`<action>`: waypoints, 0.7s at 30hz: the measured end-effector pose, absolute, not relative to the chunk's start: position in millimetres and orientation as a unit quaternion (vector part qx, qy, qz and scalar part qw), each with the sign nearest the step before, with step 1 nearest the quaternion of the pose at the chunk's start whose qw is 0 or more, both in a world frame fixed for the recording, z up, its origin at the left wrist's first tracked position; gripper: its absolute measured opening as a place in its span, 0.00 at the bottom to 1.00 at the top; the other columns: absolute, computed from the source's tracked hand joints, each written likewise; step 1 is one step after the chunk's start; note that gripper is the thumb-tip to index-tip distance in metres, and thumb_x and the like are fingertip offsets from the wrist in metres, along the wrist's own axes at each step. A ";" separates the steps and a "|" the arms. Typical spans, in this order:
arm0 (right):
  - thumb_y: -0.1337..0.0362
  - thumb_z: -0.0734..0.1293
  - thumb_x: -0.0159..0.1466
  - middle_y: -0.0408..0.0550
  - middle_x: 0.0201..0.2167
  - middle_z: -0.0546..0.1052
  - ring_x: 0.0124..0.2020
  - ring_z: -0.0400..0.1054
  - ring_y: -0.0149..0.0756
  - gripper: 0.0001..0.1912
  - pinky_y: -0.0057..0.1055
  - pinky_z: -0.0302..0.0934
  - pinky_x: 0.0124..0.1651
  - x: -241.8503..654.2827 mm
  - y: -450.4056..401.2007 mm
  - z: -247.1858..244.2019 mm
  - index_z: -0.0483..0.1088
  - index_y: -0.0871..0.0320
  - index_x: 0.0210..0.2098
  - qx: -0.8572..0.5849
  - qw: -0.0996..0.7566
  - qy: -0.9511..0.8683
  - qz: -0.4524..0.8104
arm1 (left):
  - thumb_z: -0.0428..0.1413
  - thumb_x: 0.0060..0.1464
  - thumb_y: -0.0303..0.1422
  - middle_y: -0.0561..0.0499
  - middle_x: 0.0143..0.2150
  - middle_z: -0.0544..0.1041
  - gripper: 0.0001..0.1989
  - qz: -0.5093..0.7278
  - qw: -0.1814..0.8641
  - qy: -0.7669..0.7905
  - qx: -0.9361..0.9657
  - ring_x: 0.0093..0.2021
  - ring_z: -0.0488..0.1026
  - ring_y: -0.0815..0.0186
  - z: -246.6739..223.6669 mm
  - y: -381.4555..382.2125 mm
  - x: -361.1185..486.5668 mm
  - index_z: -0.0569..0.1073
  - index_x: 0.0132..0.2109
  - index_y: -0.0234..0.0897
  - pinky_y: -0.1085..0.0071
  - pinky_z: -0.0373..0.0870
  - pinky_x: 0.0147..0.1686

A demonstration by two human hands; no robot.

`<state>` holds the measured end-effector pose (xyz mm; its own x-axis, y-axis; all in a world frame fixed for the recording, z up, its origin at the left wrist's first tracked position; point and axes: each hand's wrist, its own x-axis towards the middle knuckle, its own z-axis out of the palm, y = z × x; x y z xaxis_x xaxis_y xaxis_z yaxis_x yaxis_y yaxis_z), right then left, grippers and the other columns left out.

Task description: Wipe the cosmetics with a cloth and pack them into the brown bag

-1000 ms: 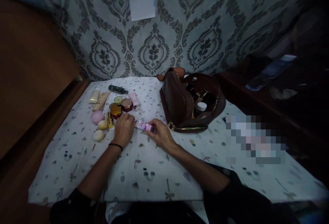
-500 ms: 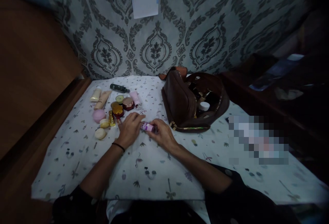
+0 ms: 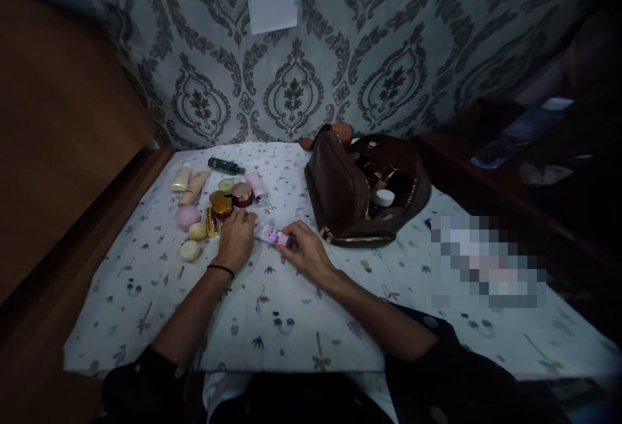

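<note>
My right hand [image 3: 307, 250] is closed around the dark cap end of a small pink-and-purple squeeze tube [image 3: 272, 235], which points left just above the cloth. My left hand [image 3: 236, 242], with a dark band at the wrist, lies palm down left of the tube, fingers reaching toward a gold-lidded jar [image 3: 222, 206]. Those fingers look loosely spread, and what lies beneath them is hidden. Beside that hand are a gold lipstick-like tube [image 3: 210, 223] and a dark red jar with a rose-gold lid [image 3: 241, 194]. A pink tube [image 3: 256, 187] lies behind them.
An open brown toiletry bag [image 3: 335, 184] with cosmetics inside stands right of my hands. Left lie a dark green bottle [image 3: 225, 165], a beige tube [image 3: 195, 187], a pink ball-shaped item [image 3: 188, 218] and a cream-coloured round pot [image 3: 190, 251]. A wooden panel [image 3: 63, 126] borders the left.
My left hand has moved left, away from the squeeze tube and toward the jars, so more of the tube shows. My right hand still holds the tube in nearly the same place.
</note>
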<state>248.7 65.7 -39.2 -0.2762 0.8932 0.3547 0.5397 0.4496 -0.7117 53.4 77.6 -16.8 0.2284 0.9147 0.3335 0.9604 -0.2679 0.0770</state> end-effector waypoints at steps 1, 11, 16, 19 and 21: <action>0.67 0.70 0.57 0.46 0.33 0.70 0.35 0.65 0.38 0.08 0.32 0.59 0.39 248.6 65.5 -38.8 0.68 0.55 0.34 -0.468 0.378 -0.764 0.234 | 0.48 0.60 0.23 0.44 0.41 0.72 0.13 -0.169 0.064 -0.594 -0.784 0.45 0.69 0.56 -15.7 75.5 54.2 0.73 0.47 0.37 0.60 0.67 0.45; 0.69 0.69 0.54 0.43 0.30 0.72 0.31 0.66 0.35 0.08 0.31 0.60 0.36 250.9 69.6 -35.5 0.72 0.56 0.36 -0.501 0.401 -0.708 0.296 | 0.48 0.61 0.23 0.45 0.45 0.71 0.16 -0.303 -0.057 -0.401 -0.863 0.48 0.68 0.60 -12.0 50.3 72.5 0.72 0.52 0.39 0.63 0.69 0.48; 0.63 0.69 0.56 0.42 0.29 0.75 0.29 0.67 0.34 0.12 0.31 0.61 0.34 252.2 71.6 -39.6 0.74 0.56 0.41 -0.494 0.435 -0.674 0.337 | 0.47 0.60 0.21 0.44 0.45 0.72 0.16 -0.247 0.029 -0.455 -0.855 0.46 0.68 0.58 -10.4 52.1 69.0 0.73 0.51 0.38 0.63 0.68 0.45; 0.61 0.70 0.58 0.45 0.33 0.76 0.32 0.68 0.35 0.12 0.31 0.63 0.36 252.9 72.1 -42.0 0.76 0.55 0.42 -0.480 0.443 -0.684 0.326 | 0.47 0.61 0.23 0.44 0.46 0.72 0.15 -0.204 0.076 -0.512 -0.831 0.46 0.68 0.57 -8.2 55.1 64.1 0.73 0.50 0.39 0.63 0.67 0.44; 0.64 0.70 0.58 0.46 0.34 0.77 0.33 0.69 0.35 0.11 0.31 0.63 0.37 253.8 72.6 -42.6 0.77 0.55 0.41 -0.474 0.440 -0.695 0.315 | 0.48 0.62 0.24 0.44 0.46 0.72 0.14 -0.167 0.090 -0.549 -0.814 0.47 0.69 0.57 -7.4 58.5 59.6 0.73 0.50 0.39 0.62 0.67 0.44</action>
<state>253.8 72.6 -42.6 -0.1630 0.9358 0.3125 0.3818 0.3519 -0.8547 59.6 58.5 -7.4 0.3421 0.8633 0.3710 0.9237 -0.3815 0.0359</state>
